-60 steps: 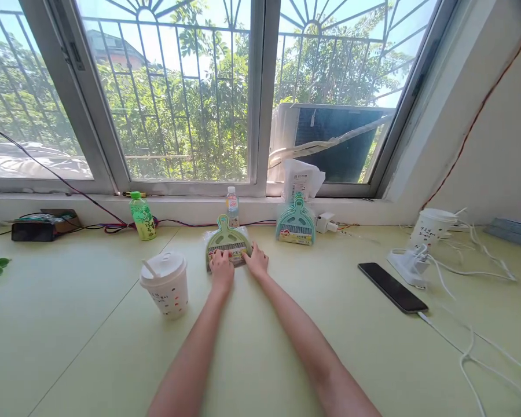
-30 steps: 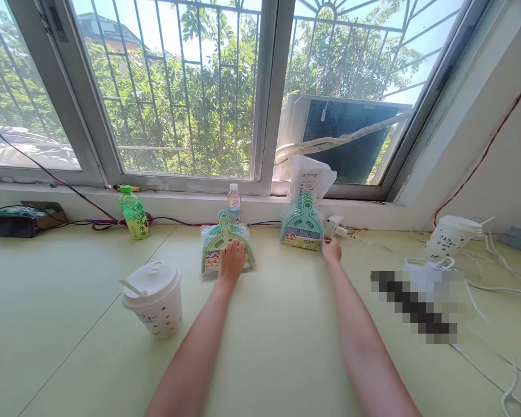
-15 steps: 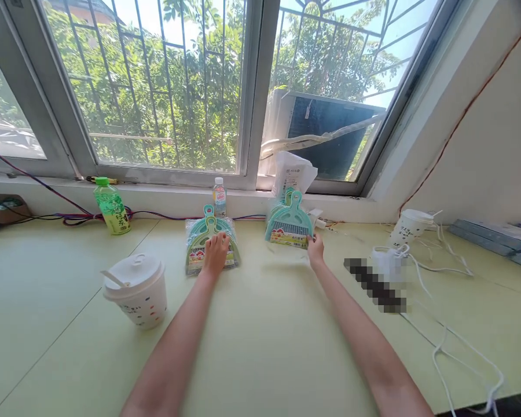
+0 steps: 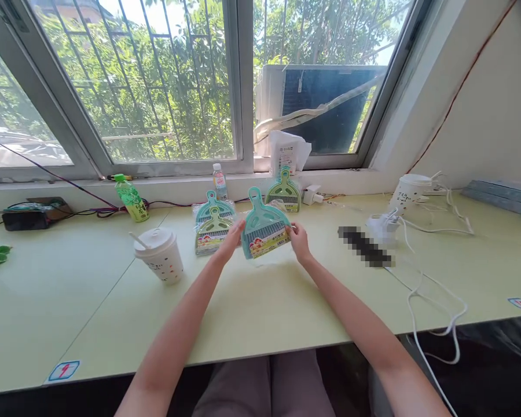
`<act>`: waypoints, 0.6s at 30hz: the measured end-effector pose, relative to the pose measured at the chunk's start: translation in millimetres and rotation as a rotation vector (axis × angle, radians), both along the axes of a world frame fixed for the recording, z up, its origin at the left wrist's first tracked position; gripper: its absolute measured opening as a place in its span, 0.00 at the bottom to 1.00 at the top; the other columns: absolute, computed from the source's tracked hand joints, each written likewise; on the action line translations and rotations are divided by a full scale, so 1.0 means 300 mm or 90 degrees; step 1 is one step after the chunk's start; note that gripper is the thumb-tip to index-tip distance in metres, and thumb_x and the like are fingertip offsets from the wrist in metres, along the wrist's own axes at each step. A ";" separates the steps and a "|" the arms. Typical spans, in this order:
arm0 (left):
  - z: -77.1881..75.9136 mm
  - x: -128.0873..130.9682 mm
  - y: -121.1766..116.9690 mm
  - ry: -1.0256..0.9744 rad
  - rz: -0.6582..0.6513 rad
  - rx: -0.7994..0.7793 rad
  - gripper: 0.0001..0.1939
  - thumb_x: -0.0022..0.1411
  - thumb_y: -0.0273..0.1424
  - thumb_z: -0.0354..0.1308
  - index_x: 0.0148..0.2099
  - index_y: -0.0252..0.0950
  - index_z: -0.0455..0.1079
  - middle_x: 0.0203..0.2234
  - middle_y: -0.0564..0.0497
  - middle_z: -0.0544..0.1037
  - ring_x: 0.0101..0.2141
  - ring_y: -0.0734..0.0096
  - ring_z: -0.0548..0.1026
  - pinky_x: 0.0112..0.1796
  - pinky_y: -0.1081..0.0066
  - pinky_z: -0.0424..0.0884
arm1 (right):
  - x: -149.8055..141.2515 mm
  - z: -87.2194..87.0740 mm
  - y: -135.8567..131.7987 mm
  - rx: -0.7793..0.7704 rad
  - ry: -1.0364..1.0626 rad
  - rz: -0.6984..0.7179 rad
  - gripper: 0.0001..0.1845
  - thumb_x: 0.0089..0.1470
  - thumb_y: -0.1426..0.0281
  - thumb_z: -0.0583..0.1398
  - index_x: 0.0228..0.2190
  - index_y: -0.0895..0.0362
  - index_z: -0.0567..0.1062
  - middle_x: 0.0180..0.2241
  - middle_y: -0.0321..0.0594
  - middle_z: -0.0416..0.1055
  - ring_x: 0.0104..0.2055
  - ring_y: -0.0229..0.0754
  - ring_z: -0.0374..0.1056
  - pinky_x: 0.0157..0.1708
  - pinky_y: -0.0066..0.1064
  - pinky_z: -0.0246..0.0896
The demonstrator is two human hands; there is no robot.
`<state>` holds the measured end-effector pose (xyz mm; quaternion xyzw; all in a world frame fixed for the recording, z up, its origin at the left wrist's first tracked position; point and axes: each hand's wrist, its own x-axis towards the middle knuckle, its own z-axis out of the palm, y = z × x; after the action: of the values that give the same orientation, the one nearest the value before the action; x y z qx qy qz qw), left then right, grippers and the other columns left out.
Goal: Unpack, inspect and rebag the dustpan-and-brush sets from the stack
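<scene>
A teal mini dustpan and brush set [image 4: 265,230] in clear wrapping is held up over the table, slightly tilted. My left hand [image 4: 231,241] grips its left edge, while my right hand [image 4: 299,242] pinches its lower right corner. Just left of it, partly behind my left hand, a pile of wrapped dustpan sets [image 4: 214,230] leans in teal and green. Behind the held set stands another stack of dustpan sets [image 4: 285,188], a green one in front, against a white paper packet [image 4: 284,152].
A lidded white cup [image 4: 160,258] and a green bottle [image 4: 131,198] stand to the left. A small clear bottle [image 4: 219,182] is by the window sill. Rightward are a white cable [image 4: 421,275], a pixelated dark item [image 4: 364,248] and another cup [image 4: 408,194].
My right hand has lifted the front teal set off the right stack and brought it left and closer. My left hand has moved from the left pile onto this set's edge. The view has tilted down.
</scene>
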<state>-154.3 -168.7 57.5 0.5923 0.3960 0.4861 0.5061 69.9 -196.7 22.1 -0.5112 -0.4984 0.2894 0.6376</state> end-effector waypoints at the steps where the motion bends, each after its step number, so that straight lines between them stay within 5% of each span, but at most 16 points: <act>1: -0.015 -0.014 -0.014 0.012 -0.057 -0.032 0.31 0.53 0.55 0.57 0.49 0.37 0.71 0.38 0.45 0.78 0.39 0.54 0.77 0.39 0.60 0.72 | -0.010 0.002 -0.008 0.000 -0.010 0.006 0.22 0.49 0.48 0.56 0.32 0.55 0.69 0.28 0.41 0.73 0.29 0.43 0.67 0.30 0.32 0.60; 3: -0.045 -0.026 -0.027 0.022 -0.074 -0.066 0.28 0.52 0.52 0.60 0.47 0.37 0.72 0.36 0.46 0.79 0.39 0.54 0.77 0.38 0.61 0.73 | -0.028 0.011 -0.028 0.017 -0.064 -0.014 0.23 0.52 0.49 0.54 0.36 0.56 0.71 0.33 0.45 0.75 0.34 0.46 0.68 0.34 0.34 0.61; 7: -0.087 -0.011 0.001 -0.095 0.092 -0.145 0.23 0.57 0.48 0.58 0.47 0.38 0.72 0.39 0.45 0.79 0.41 0.56 0.77 0.40 0.61 0.73 | -0.059 0.048 -0.078 0.130 -0.253 -0.176 0.22 0.54 0.53 0.55 0.44 0.54 0.72 0.50 0.48 0.69 0.53 0.51 0.62 0.50 0.43 0.56; 9: -0.097 -0.007 0.017 -0.176 0.132 -0.183 0.20 0.60 0.44 0.56 0.50 0.38 0.70 0.42 0.45 0.79 0.42 0.60 0.77 0.41 0.63 0.74 | -0.082 0.059 -0.094 0.131 -0.292 -0.140 0.18 0.54 0.54 0.56 0.38 0.53 0.74 0.46 0.46 0.72 0.51 0.51 0.63 0.51 0.44 0.56; 14: -0.103 -0.007 0.000 -0.299 0.106 -0.194 0.23 0.62 0.41 0.56 0.57 0.37 0.65 0.45 0.46 0.77 0.42 0.65 0.77 0.38 0.68 0.75 | -0.163 0.017 -0.095 -0.084 0.009 0.096 0.17 0.48 0.54 0.61 0.29 0.55 0.73 0.30 0.42 0.74 0.34 0.46 0.71 0.38 0.39 0.67; 18: -0.092 -0.001 -0.045 -0.336 -0.020 -0.202 0.30 0.61 0.43 0.57 0.62 0.38 0.59 0.45 0.46 0.78 0.43 0.62 0.76 0.42 0.65 0.74 | -0.171 -0.024 -0.083 -0.116 0.260 0.024 0.19 0.39 0.59 0.68 0.29 0.53 0.67 0.32 0.38 0.75 0.39 0.43 0.72 0.44 0.36 0.68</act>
<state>-154.5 -182.3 29.9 0.3653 0.3123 0.5472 0.6852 18.7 -221.5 14.9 -0.4883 -0.3400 0.4427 0.6708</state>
